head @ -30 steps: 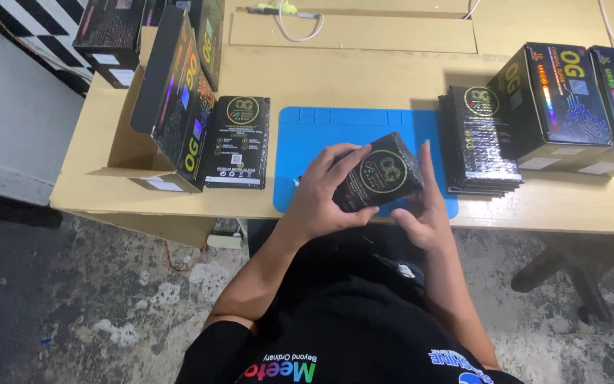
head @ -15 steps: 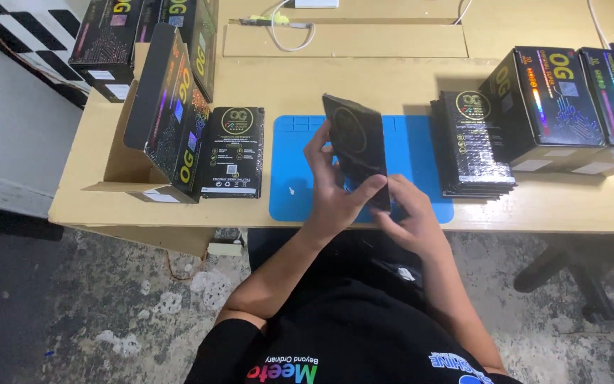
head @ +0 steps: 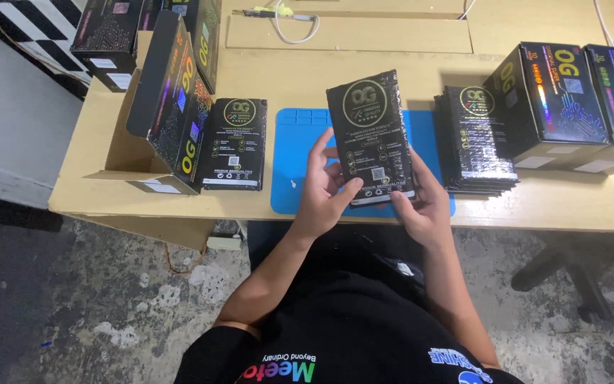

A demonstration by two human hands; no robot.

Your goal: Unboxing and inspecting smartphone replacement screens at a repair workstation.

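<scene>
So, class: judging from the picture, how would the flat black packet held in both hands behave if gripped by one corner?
The black packet probably stays fairly stiff: it stands flat, unbent, between the left hand and right hand. Its glossy wrap suggests it may be slippery. It looks thin, so likely light.

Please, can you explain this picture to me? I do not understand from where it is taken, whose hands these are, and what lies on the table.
There is no machine here. A camera worn on a person's head looks down, so you see that person's own arms. The left hand and right hand together hold a flat black packet upright by its lower end, above a blue mat on a wooden table. To the right of the mat lies a stack of packets, then black shiny boxes. To the left lies a single packet beside an open box.
</scene>
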